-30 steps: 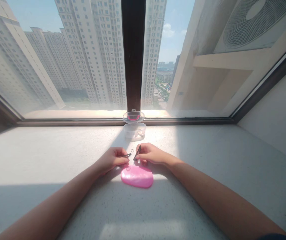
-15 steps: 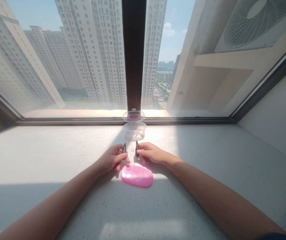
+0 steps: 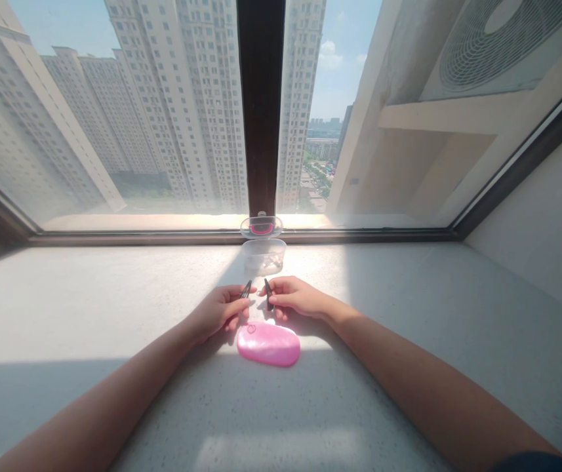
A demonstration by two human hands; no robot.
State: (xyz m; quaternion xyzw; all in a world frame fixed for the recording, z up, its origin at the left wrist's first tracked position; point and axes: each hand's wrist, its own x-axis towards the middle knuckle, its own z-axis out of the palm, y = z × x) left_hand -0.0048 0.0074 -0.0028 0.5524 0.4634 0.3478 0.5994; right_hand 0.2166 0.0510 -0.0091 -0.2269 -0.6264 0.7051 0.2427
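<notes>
Sunny windowsill (image 3: 113, 295), pink slime blob (image 3: 268, 344) near me; left hand (image 3: 219, 311) pinching dark clip (image 3: 246, 289), right hand (image 3: 293, 298) pinching another clip (image 3: 267, 294).

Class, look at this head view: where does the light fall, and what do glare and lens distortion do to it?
Head view: sunlight strikes the sill around both hands; the near strip lies in shade; glare washes out the clear container; the pink blob shines; the wide lens bends the window frame and towers.

Bright sun through the window (image 3: 113, 131); glare, shadows, bent edges.
</notes>
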